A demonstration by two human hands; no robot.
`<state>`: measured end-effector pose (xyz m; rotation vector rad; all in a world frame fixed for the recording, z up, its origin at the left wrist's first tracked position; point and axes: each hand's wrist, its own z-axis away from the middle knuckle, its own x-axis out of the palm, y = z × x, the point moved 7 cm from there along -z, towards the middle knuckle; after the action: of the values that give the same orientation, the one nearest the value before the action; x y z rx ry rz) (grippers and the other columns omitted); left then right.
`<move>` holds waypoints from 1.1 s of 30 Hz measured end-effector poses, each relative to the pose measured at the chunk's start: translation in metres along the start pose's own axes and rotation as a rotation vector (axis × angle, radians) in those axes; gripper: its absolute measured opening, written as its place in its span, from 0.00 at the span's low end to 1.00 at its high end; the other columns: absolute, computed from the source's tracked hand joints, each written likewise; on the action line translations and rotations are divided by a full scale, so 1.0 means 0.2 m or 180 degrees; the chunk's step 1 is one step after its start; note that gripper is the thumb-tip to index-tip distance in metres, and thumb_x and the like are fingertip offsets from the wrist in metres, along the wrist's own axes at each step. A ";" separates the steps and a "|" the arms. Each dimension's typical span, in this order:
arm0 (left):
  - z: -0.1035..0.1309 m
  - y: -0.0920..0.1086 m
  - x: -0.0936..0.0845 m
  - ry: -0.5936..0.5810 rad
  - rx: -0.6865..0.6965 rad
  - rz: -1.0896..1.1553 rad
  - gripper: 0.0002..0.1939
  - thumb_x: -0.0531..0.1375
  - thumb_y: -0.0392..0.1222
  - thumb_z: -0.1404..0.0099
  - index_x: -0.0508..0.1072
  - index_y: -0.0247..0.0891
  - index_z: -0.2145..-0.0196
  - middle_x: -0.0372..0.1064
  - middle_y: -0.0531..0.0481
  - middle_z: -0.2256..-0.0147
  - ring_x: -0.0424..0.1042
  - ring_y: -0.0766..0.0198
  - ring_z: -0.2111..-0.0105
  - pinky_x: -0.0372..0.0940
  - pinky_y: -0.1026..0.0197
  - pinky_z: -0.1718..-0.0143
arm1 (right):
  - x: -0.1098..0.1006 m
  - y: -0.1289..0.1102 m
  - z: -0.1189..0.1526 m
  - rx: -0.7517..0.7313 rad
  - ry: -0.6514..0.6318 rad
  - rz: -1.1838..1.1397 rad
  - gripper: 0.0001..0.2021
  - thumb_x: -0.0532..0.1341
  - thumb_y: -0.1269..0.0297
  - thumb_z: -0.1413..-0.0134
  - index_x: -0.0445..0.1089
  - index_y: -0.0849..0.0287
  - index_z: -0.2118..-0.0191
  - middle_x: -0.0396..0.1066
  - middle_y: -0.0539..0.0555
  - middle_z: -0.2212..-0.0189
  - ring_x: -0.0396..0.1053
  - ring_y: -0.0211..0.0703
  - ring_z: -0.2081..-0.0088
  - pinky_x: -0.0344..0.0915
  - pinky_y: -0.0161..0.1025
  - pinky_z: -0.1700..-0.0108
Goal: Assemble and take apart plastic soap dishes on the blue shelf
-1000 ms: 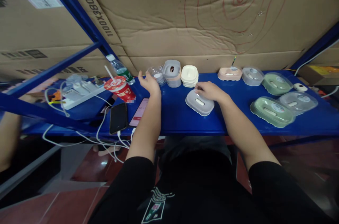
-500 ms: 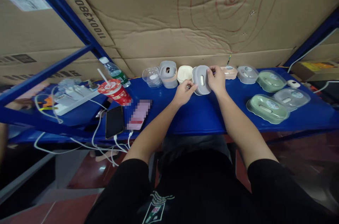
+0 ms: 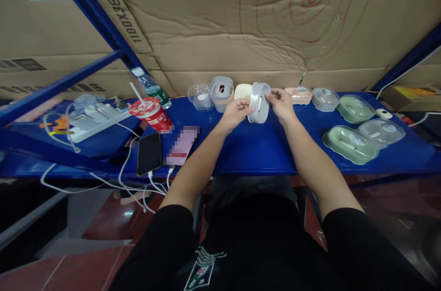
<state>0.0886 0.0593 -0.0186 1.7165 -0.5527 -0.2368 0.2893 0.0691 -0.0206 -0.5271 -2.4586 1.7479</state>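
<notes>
Both hands hold a grey plastic lid [image 3: 262,108] above the blue table; it has a slot with a long white piece in it and is tilted on edge. My left hand [image 3: 237,114] pinches its left side, thumb along the rim. At its upper right edge, the fingers of my right hand [image 3: 281,103] are closed on it. Just behind stands a cream box [image 3: 242,92], partly covered by the lid. To the left is a stack of grey lids [image 3: 222,86] with a dark oval hole, beside clear plastic covers [image 3: 200,97].
Several finished-looking boxes with clear covers stand right, including a green box [image 3: 350,145] and a peach box [image 3: 299,95]. Left are a red drink cup [image 3: 151,114], a water bottle [image 3: 151,88], two phones, a power strip [image 3: 99,123] and white cables. Cardboard walls the back.
The grey lid has turned from facing up to tilted on edge, showing its side. My right fingers have shifted along its edge. The camera view has moved slightly.
</notes>
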 end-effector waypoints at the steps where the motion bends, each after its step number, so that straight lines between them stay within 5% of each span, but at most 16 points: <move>1: 0.00 0.00 0.00 -0.0046 -0.0035 -0.0027 0.27 0.80 0.58 0.48 0.73 0.40 0.64 0.67 0.57 0.76 0.55 0.74 0.82 0.47 0.64 0.81 | -0.01 0.00 0.00 -0.0032 0.0035 -0.0008 0.31 0.66 0.31 0.45 0.75 0.54 0.51 0.82 0.59 0.59 0.80 0.54 0.57 0.79 0.55 0.55; 8: 0.00 -0.03 0.01 -0.0204 -0.0099 0.0132 0.29 0.78 0.65 0.46 0.71 0.40 0.69 0.61 0.59 0.80 0.58 0.74 0.81 0.52 0.66 0.79 | -0.04 -0.04 0.00 -0.0186 0.0247 -0.0228 0.37 0.69 0.26 0.54 0.77 0.54 0.50 0.83 0.60 0.58 0.81 0.56 0.58 0.79 0.57 0.54; 16: -0.03 -0.07 -0.06 0.0258 -0.0139 0.0251 0.26 0.70 0.67 0.34 0.71 0.41 0.67 0.64 0.56 0.79 0.62 0.70 0.81 0.61 0.63 0.79 | -0.03 -0.09 0.03 -0.0509 0.0428 0.0020 0.36 0.61 0.26 0.42 0.78 0.53 0.46 0.82 0.62 0.51 0.81 0.58 0.50 0.79 0.59 0.50; 20: -0.05 -0.07 -0.12 0.0476 0.0141 0.0123 0.27 0.66 0.71 0.32 0.72 0.41 0.62 0.71 0.50 0.72 0.71 0.65 0.76 0.69 0.60 0.76 | -0.05 -0.08 0.01 -0.0444 0.0495 0.0152 0.37 0.57 0.26 0.40 0.76 0.54 0.45 0.81 0.64 0.49 0.80 0.58 0.48 0.79 0.57 0.48; 25: -0.06 -0.01 -0.22 0.0791 0.0587 -0.0332 0.31 0.62 0.76 0.32 0.71 0.42 0.61 0.66 0.51 0.73 0.68 0.66 0.76 0.63 0.61 0.78 | -0.11 -0.05 -0.01 -0.0255 0.0835 -0.0187 0.29 0.61 0.32 0.41 0.73 0.53 0.50 0.80 0.60 0.51 0.79 0.56 0.46 0.76 0.57 0.42; 30: -0.07 0.01 -0.30 0.1168 0.0731 -0.0507 0.34 0.56 0.79 0.30 0.72 0.43 0.55 0.67 0.49 0.71 0.69 0.64 0.75 0.66 0.60 0.77 | 0.01 -0.05 0.03 0.0329 -0.0195 -0.0319 0.32 0.56 0.30 0.36 0.70 0.50 0.41 0.80 0.57 0.59 0.81 0.57 0.59 0.80 0.58 0.56; 33: -0.09 0.00 -0.31 0.1259 0.0677 -0.0516 0.36 0.52 0.79 0.29 0.73 0.43 0.50 0.73 0.44 0.66 0.77 0.59 0.68 0.72 0.57 0.72 | 0.10 -0.13 0.11 0.0038 -0.1005 0.0045 0.34 0.57 0.31 0.34 0.72 0.50 0.36 0.81 0.59 0.50 0.80 0.56 0.52 0.79 0.58 0.49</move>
<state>0.0426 0.1047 -0.0230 1.9533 -0.1505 0.0518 0.2591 0.0489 -0.0062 -0.2853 -2.6477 1.9857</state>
